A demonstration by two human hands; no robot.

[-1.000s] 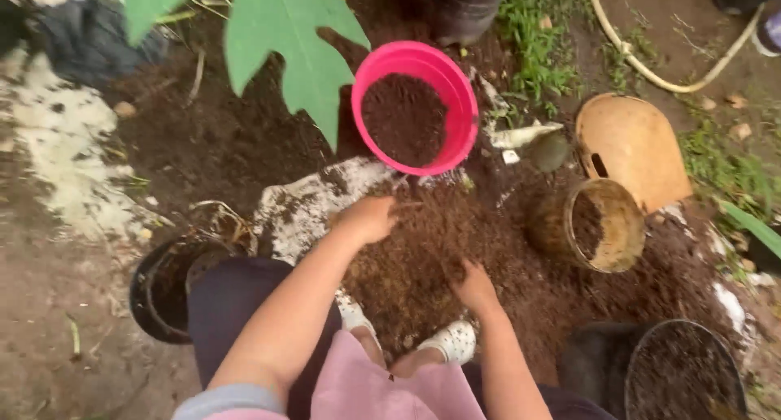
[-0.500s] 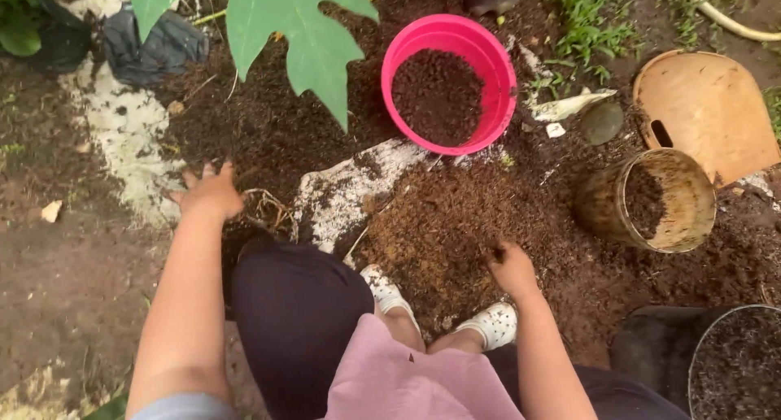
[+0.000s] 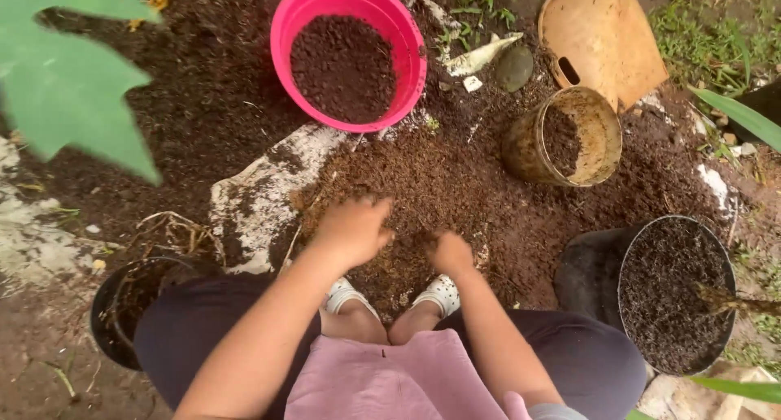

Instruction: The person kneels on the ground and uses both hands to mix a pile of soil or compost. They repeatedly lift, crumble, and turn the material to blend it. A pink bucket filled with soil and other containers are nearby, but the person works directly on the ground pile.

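I squat over a heap of brown soil [image 3: 455, 184] spread on the ground. My left hand [image 3: 351, 228] rests palm down on the near edge of the heap, fingers curled into the soil. My right hand [image 3: 450, 252] is close beside it, fingers dug into the soil in a loose fist. A pink bucket [image 3: 281, 30] part full of dark soil stands just beyond the heap. A muddy clear cup [image 3: 529, 147] with soil inside lies tilted at the right of the heap. My white shoes [image 3: 438, 291] show just below both hands.
A black pot [image 3: 679, 294] full of dark soil stands at the right, and an empty black pot [image 3: 122, 302] at the left by my knee. A tan scoop-shaped board [image 3: 606, 42], a grey stone [image 3: 514, 67], a white patch of ground [image 3: 252, 196] and a big green leaf [image 3: 69, 87] surround the spot.
My left hand has come back from the ground at the far left and now sits on the soil heap beside my right hand. The view has shifted right and down.
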